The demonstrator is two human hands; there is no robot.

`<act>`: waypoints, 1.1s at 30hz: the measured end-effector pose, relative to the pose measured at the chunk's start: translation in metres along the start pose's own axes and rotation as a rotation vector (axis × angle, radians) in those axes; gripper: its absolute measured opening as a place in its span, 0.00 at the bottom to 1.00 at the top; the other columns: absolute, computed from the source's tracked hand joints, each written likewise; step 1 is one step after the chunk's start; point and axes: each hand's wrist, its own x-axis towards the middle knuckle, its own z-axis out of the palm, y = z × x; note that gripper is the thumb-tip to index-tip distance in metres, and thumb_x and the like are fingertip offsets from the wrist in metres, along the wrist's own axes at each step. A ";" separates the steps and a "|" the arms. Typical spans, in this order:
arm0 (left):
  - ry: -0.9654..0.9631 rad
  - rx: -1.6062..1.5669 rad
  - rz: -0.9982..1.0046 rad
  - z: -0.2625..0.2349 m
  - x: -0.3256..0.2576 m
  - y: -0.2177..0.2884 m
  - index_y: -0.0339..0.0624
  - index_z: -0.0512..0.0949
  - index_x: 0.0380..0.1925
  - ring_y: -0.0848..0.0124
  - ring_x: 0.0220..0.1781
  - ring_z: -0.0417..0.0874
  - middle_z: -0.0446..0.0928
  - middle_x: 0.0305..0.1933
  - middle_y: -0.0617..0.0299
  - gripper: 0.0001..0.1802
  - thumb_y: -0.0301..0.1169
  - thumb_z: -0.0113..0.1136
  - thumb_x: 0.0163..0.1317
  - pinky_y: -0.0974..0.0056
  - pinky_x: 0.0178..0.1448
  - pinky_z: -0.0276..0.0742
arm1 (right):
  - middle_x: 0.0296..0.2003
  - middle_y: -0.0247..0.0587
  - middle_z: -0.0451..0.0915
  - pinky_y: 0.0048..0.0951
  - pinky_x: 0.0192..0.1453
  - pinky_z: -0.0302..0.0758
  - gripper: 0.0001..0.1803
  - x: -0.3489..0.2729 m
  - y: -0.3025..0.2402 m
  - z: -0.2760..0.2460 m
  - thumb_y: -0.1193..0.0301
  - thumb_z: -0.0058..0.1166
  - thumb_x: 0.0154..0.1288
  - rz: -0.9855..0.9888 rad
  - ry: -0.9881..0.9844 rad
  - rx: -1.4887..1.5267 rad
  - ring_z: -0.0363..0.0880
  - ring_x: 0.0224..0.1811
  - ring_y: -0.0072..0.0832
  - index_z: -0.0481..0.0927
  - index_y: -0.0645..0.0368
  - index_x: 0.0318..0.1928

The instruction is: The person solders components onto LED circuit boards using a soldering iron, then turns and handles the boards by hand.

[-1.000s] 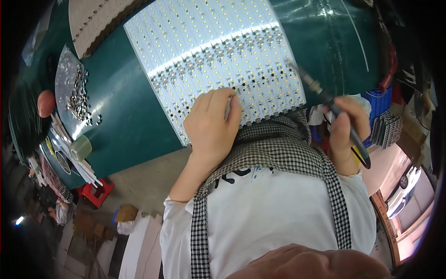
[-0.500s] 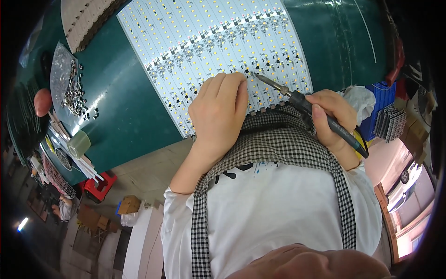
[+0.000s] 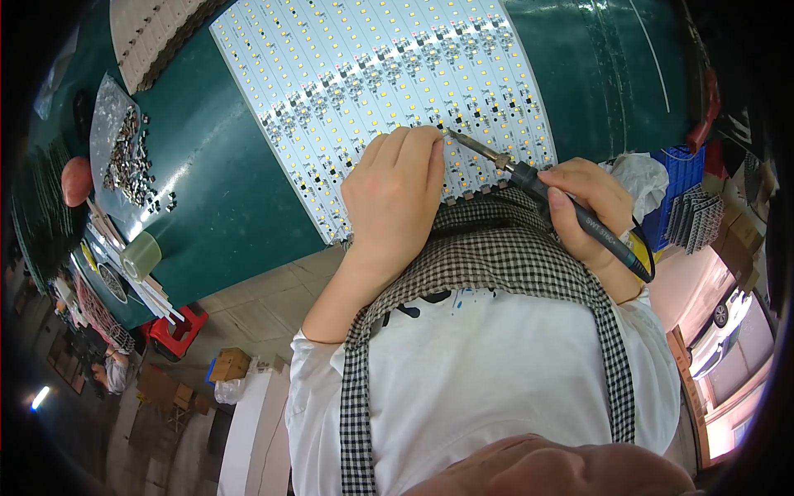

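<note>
A wide white LED circuit board panel (image 3: 347,50), dotted with rows of yellow LEDs and small black parts, lies in front of me. My right hand (image 3: 589,207) grips a soldering iron (image 3: 600,230) by its dark handle, and the metal tip slants to the upper left, down to the board. Close to that tip are the fingertips of my left hand (image 3: 393,186), which rests over the board's near part. Its thumb and index finger are pinched together. Whatever they hold is too small to make out.
The panel lies on a green tabletop (image 3: 219,240). To the left are a clear bag (image 3: 107,124) with small metal parts, a red round object (image 3: 77,182), a tape roll (image 3: 141,255) and thin strips. A stack of boards (image 3: 153,37) stands far left. Blue crates (image 3: 662,223) sit at right.
My left hand has shifted slightly right along the board. The soldering iron's tip has moved a little to the left, staying beside the left fingertips.
</note>
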 end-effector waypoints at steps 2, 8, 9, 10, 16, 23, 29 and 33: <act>0.011 0.006 0.012 0.001 0.000 0.000 0.43 0.74 0.27 0.66 0.25 0.74 0.72 0.23 0.63 0.03 0.25 0.59 0.52 0.64 0.27 0.68 | 0.23 0.44 0.79 0.25 0.27 0.73 0.07 0.000 0.000 0.000 0.79 0.57 0.49 -0.017 -0.001 -0.001 0.78 0.23 0.32 0.79 0.65 0.32; -0.034 -0.030 -0.058 0.000 -0.001 0.002 0.43 0.72 0.26 0.65 0.25 0.74 0.69 0.24 0.62 0.05 0.25 0.59 0.51 0.64 0.25 0.68 | 0.24 0.45 0.79 0.25 0.27 0.73 0.07 0.000 -0.002 0.001 0.79 0.57 0.49 -0.018 -0.004 -0.008 0.78 0.23 0.32 0.79 0.65 0.32; -0.010 -0.038 -0.037 0.000 -0.001 0.002 0.42 0.71 0.26 0.65 0.25 0.73 0.68 0.25 0.61 0.06 0.24 0.59 0.50 0.64 0.25 0.68 | 0.24 0.45 0.79 0.25 0.27 0.73 0.07 -0.001 -0.002 0.001 0.79 0.57 0.49 -0.019 -0.003 -0.009 0.78 0.23 0.32 0.79 0.65 0.32; 0.013 -0.046 -0.016 -0.001 -0.001 0.001 0.42 0.71 0.26 0.65 0.25 0.73 0.68 0.26 0.60 0.06 0.23 0.59 0.49 0.64 0.25 0.67 | 0.24 0.45 0.79 0.25 0.27 0.72 0.06 -0.003 -0.004 0.000 0.79 0.56 0.50 0.013 0.017 -0.010 0.78 0.23 0.32 0.79 0.65 0.32; 0.051 -0.077 0.021 -0.001 -0.002 -0.001 0.41 0.71 0.26 0.64 0.26 0.73 0.68 0.26 0.60 0.07 0.22 0.58 0.48 0.63 0.26 0.68 | 0.24 0.45 0.79 0.26 0.27 0.72 0.06 -0.003 -0.003 0.000 0.79 0.56 0.51 0.038 0.046 -0.002 0.78 0.23 0.32 0.79 0.65 0.32; 0.004 -0.089 -0.003 0.000 -0.002 0.000 0.40 0.72 0.27 0.63 0.27 0.73 0.68 0.27 0.59 0.06 0.21 0.58 0.49 0.62 0.28 0.68 | 0.24 0.45 0.79 0.25 0.26 0.72 0.06 -0.001 -0.002 0.002 0.79 0.56 0.50 0.012 0.033 0.010 0.78 0.23 0.32 0.79 0.65 0.32; -0.006 -0.010 0.000 -0.003 -0.003 0.001 0.41 0.73 0.28 0.65 0.27 0.74 0.68 0.27 0.61 0.06 0.22 0.60 0.49 0.63 0.26 0.68 | 0.24 0.45 0.79 0.25 0.27 0.72 0.07 -0.001 -0.004 0.000 0.79 0.56 0.51 0.006 -0.001 -0.031 0.78 0.24 0.32 0.79 0.66 0.32; 0.055 -0.042 -0.007 -0.002 -0.005 -0.002 0.43 0.74 0.27 0.66 0.26 0.73 0.68 0.27 0.62 0.06 0.23 0.61 0.48 0.64 0.25 0.67 | 0.24 0.45 0.79 0.25 0.28 0.72 0.07 -0.004 -0.001 0.001 0.79 0.55 0.51 -0.004 0.062 0.011 0.77 0.24 0.32 0.78 0.67 0.33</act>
